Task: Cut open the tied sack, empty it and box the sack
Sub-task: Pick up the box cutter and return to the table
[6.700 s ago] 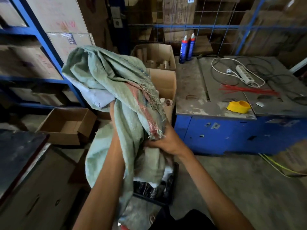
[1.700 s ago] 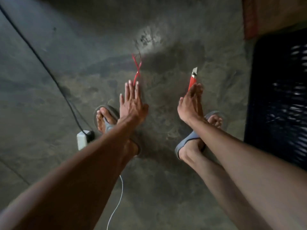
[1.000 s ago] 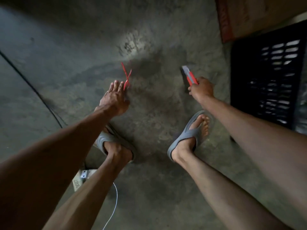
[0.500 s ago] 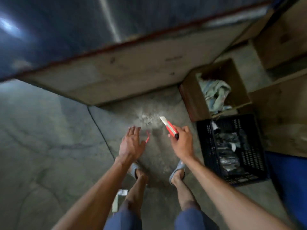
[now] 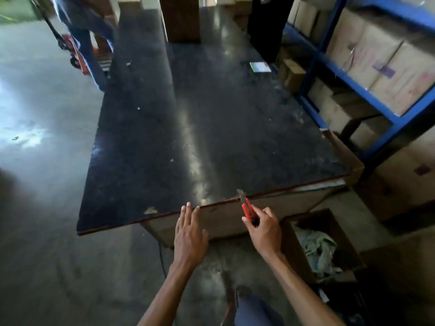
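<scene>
Status at the desk (image 5: 211, 114), near end:

1. Sack. The sack (image 5: 317, 250) lies crumpled inside the open cardboard box (image 5: 290, 252) on the floor, just beyond the near right corner of the desk. A few seconds ago both hands held it up in the air, so it has since been put away. On this evidence the cutting, emptying and boxing all appear to be done.

2. Right hand. The right hand (image 5: 266, 229) is closed round the red cutter (image 5: 247, 208), fingers curled on the handle, just below the near edge of the desk. The blade is out and points up toward that edge. Under two seconds ago the cutter lay on the floor, and this hand picked it up.

3. Left hand. The left hand (image 5: 190, 234) is flat, fingers straight and together, with the fingertips at the near edge of the desk. It appears to hold nothing. A moment ago it reached for a red tie on the floor; no tie shows in it now, and whether the tie was collected cannot be told.

4. Posture. The person has risen from a stoop over the floor and now faces the desk.

Meaning for the task: what remains looks like clearing up. The likely next action is to retract the blade and lay the cutter on the desk. Caution: the blade is exposed close to the left hand.
</scene>
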Demonstrator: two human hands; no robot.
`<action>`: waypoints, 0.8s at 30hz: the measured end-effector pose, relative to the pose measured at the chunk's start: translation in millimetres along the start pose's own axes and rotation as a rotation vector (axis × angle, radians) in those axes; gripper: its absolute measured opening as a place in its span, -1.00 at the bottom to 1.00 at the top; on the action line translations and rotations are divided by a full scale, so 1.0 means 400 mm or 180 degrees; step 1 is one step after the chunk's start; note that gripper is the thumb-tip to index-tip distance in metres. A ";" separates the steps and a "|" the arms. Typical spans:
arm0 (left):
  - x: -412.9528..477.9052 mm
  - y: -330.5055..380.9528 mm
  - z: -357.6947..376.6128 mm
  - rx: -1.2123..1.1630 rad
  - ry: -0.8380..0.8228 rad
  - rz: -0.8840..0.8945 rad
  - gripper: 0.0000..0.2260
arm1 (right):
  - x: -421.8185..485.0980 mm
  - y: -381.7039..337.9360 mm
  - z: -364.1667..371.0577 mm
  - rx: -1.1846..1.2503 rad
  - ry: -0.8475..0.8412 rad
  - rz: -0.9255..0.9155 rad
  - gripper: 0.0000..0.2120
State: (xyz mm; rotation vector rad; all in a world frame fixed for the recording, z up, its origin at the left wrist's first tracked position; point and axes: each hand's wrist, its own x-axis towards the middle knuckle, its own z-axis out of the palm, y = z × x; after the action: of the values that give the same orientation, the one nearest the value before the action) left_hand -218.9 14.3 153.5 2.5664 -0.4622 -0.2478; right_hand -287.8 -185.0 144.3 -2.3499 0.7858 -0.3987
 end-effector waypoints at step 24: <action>0.582 -0.080 0.201 0.0667 -0.0593 -0.1208 -0.30 | 0.621 0.057 0.336 -0.0352 -0.0602 0.0455 -0.63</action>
State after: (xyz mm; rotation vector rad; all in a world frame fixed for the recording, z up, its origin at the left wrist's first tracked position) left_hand -15.5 -82.6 48.8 2.8371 -0.0615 -0.6050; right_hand -43.6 -292.0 48.0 -2.3718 0.8970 -0.0725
